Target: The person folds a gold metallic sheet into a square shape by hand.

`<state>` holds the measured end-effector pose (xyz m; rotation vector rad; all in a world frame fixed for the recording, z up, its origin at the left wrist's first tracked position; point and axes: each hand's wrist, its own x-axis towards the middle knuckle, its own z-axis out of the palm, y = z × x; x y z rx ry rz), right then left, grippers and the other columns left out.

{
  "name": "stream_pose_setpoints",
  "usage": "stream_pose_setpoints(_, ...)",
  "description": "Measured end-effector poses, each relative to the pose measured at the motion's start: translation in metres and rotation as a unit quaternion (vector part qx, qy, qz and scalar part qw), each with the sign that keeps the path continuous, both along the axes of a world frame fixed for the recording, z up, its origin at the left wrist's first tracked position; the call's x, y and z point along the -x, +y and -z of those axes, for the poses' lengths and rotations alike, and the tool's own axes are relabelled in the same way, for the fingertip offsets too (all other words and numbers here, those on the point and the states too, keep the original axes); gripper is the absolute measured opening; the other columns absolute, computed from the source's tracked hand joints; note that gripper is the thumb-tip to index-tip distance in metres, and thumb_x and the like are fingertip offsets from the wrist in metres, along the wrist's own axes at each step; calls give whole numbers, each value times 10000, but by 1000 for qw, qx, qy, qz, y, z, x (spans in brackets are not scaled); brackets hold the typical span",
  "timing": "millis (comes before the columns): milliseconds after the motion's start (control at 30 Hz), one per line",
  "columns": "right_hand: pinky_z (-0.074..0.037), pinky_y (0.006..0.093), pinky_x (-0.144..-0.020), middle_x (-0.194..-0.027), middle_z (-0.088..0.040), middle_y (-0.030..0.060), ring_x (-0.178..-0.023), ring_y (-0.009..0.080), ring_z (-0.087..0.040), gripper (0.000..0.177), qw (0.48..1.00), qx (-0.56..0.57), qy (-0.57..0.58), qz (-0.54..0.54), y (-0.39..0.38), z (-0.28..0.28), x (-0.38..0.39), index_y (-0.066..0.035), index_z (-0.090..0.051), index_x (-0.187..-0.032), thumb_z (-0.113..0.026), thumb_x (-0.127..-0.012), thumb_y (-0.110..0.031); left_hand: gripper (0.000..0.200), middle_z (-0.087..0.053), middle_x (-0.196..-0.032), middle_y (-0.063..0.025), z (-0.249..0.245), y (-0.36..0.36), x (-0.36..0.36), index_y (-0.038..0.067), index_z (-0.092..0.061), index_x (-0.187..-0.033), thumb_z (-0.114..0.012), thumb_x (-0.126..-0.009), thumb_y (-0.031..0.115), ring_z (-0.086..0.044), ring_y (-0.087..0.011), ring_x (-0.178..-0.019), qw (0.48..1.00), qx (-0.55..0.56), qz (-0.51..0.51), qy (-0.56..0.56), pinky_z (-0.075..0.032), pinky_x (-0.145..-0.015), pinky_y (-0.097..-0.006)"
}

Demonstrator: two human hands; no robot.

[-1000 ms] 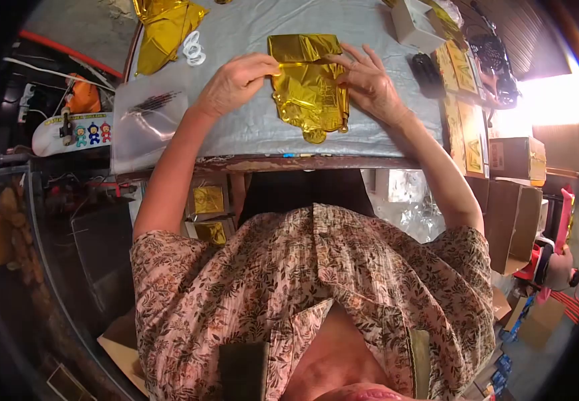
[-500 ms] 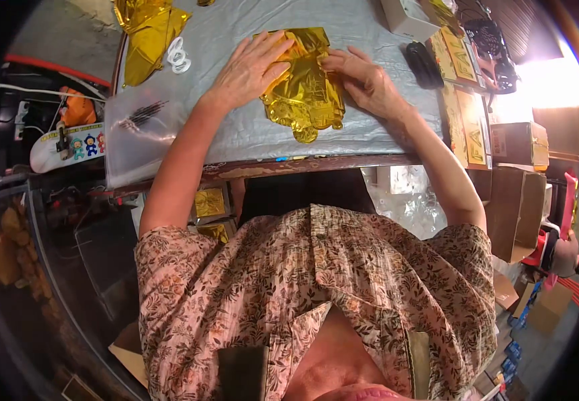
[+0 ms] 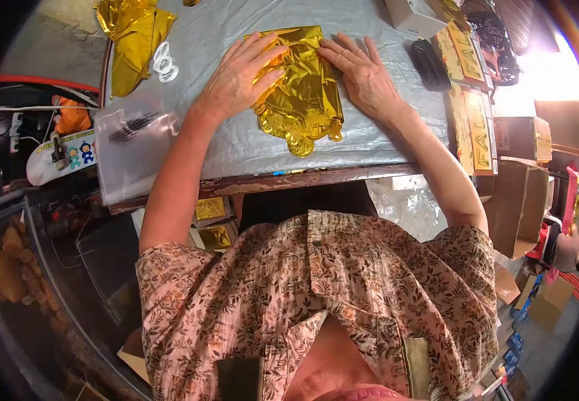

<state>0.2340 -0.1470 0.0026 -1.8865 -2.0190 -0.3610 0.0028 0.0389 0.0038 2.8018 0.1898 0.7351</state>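
**A:** Where is the gold foil balloon (image 3: 303, 93)?

**B:** It lies flat on the grey table cover (image 3: 383, 140), straight in front of the person, toward 12 o'clock in the view. Its small round end points to 6 o'clock, to the near table edge.

**A:** How is the left hand (image 3: 239, 77) placed?

**B:** It lies palm down on the left part of the balloon. The forearm comes up from about 7 o'clock. The fingers are straight and a little spread, and they point to about 2 o'clock. They press flat on the foil and pinch nothing.

**A:** And the right hand (image 3: 364, 75)?

**B:** It is at 3 o'clock of the balloon, also palm down, with the fingers spread and pointing to about 11 o'clock. The fingertips touch the upper right edge of the foil, and the palm rests on the cover just beside it.

**A:** What lies around?

**B:** At 10 o'clock of the balloon there is crumpled gold foil (image 3: 129, 37), with white rings (image 3: 162, 61) just beside it. At 8 o'clock a clear plastic bag (image 3: 132, 144) hangs over the table edge. At 2 o'clock lies a black object (image 3: 431, 63); I cannot tell what it is. Behind it stands a white box (image 3: 409, 13). Gold-printed packets (image 3: 473, 127) lie along the right side.
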Motion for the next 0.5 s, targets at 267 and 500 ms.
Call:
stream_pose_setpoints(267, -232, 567, -1247, -1546, -525, 45, -1487, 261, -414, 453, 997, -24, -68, 15, 6, 2, 3, -131, -566, -1450, -584, -998, -105, 484, -557, -1503, -133, -42, -12, 2, 111, -611, -1399, -666, -979, 344, -477, -367, -1415, 999, -7, -21, 42, -288, -1222, -510)
stream_pose_setpoints(500, -215, 572, -1250, -1573, -496, 47, -1495, 262, -404, 479, 997, -1, -70, 28, 12, 11, 9, -144, -568, -1457, -611, -980, -132, 597, -462, -1595, -103, -6, 10, -35, 114, -491, -1522, -571, -1031, 445, -388, -305, -1496, 996, -79, 19, 34, -238, -1251, -497)
